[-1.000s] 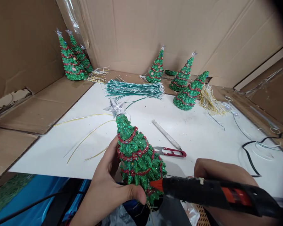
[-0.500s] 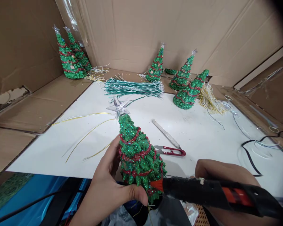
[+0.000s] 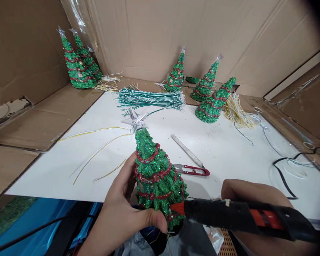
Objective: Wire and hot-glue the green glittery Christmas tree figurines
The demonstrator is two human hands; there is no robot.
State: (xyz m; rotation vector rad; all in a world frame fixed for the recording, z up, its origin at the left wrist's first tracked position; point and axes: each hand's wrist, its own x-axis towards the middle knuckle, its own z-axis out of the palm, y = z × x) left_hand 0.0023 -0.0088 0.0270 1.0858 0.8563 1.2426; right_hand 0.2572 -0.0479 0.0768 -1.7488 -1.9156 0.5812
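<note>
A green glittery Christmas tree (image 3: 157, 174) with red garlands and a clear star (image 3: 136, 121) at its tip is held tilted in my left hand (image 3: 130, 209), the thumb across its lower front. My right hand (image 3: 256, 193) is wrapped round a black and orange glue gun (image 3: 218, 213), partly hidden behind it. The gun's orange nozzle touches or nearly touches the tree's lower right side. Thin wires poke out below the tree's base. Red-handled thread snips (image 3: 194, 170) and a whitish stick (image 3: 188, 151) lie just beyond the tree.
On the white board (image 3: 149, 138) lie a bundle of green and white wires (image 3: 150, 99) and loose yellow wires (image 3: 96, 156). More trees (image 3: 214, 101) stand at the back right, two (image 3: 78, 67) at the back left. A yellow-white wire bundle (image 3: 237, 112) and a black cable (image 3: 282, 177) are at right.
The view has shifted very slightly. Both hands, the tree and the glue gun keep almost the same positions, with the nozzle still at the tree's lower right side.
</note>
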